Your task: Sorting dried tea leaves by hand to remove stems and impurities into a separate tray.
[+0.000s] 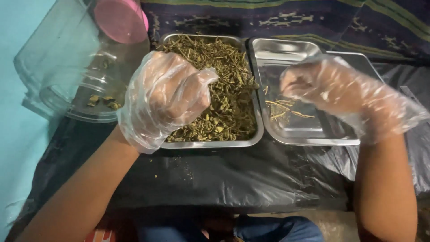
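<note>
Over the left tray (251, 142), full of dry herbs (224, 76), the gloved left hand (163, 98) is clenched on a pinch of them. At 3 o'clock, the right hand (331, 89) is clenched above the right tray (309, 140) with few stems (282, 109).

A single head-worn camera looked steeply down from above and just behind the work, facing forward across the black plastic-covered surface (224, 179). It sat close: the two shallow steel trays (309, 136) filled the middle of the frame, both forearms entered from the bottom corners, and a dark patterned cloth (286, 18) closed the far edge.
</note>
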